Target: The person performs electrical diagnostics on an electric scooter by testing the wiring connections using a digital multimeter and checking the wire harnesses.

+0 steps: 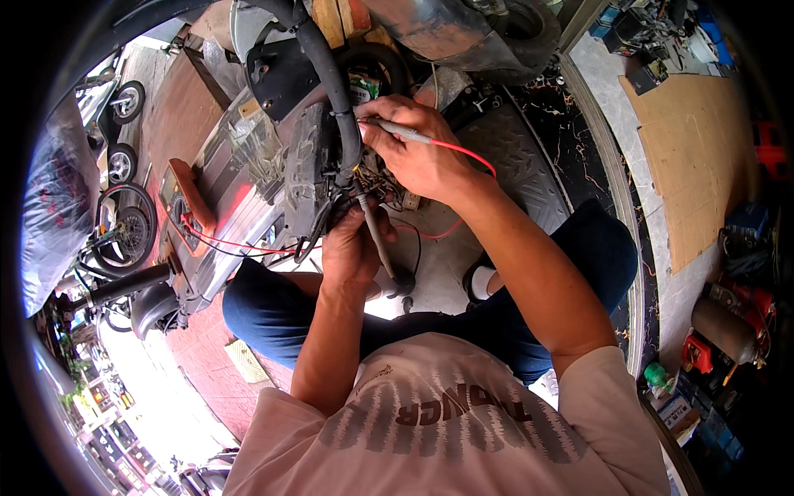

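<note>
My right hand (420,157) is closed around a grey test probe (399,130) with a red lead (467,151), its tip end pointing left at the wiring. Lower down, my left hand (351,244) has its fingers curled beside a wiring bundle (376,180) under a black curved tube (329,78). A second grey probe-like rod (377,233) slants down past its fingertips, and I take it as held there. The fingertips are partly hidden by cables. Left of the hands, an orange-cased multimeter (184,207) lies with red and black leads running toward me.
A dark finned metal part (308,169) stands beside the wiring. On the right are a ribbed black footboard (509,153), a cardboard sheet (691,157) and red tools (699,354). Wheels (128,231) and a plastic-wrapped bundle (62,198) stand at the far left.
</note>
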`<state>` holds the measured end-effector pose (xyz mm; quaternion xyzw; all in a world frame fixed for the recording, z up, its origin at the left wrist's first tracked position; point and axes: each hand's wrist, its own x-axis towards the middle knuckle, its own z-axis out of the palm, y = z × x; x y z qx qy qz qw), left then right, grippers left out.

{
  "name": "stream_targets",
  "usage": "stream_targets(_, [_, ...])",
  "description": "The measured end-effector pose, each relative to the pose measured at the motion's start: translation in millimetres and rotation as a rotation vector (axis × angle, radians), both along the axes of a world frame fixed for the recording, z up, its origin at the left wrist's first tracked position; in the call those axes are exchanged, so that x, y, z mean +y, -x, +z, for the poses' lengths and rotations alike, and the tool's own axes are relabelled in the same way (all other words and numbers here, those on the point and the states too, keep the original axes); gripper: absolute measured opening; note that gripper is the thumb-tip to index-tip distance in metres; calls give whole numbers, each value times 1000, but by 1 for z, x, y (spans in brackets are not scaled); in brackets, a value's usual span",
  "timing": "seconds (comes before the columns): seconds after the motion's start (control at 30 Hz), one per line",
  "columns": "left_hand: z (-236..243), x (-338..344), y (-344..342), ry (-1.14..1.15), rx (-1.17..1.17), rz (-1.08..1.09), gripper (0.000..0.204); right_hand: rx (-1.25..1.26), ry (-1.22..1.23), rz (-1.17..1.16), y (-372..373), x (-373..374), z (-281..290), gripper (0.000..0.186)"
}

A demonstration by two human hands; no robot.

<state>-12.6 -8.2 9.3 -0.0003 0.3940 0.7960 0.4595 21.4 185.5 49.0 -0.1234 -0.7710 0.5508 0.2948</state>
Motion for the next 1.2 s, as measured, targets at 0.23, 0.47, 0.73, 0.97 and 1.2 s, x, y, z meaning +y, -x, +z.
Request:
stream_targets(0.23, [-1, 0, 0, 16, 7, 2, 24, -5, -8, 7, 0, 1, 2, 31])
stream_targets(0.47, [0, 1, 0, 35, -2, 19, 23, 19, -78, -38, 0, 1, 1, 29])
stream_targets(0.73, [-4, -2, 3, -2, -14, 9, 24, 34, -92, -71, 0, 2, 5, 27])
stream_targets(0.97, [2, -1, 1, 40, 20, -7, 26, -137, 135, -41, -9, 6, 24, 24])
stream_targets(1.2, [3, -5, 4, -10, 9, -30, 26, -152, 262, 55, -30, 25, 15, 15])
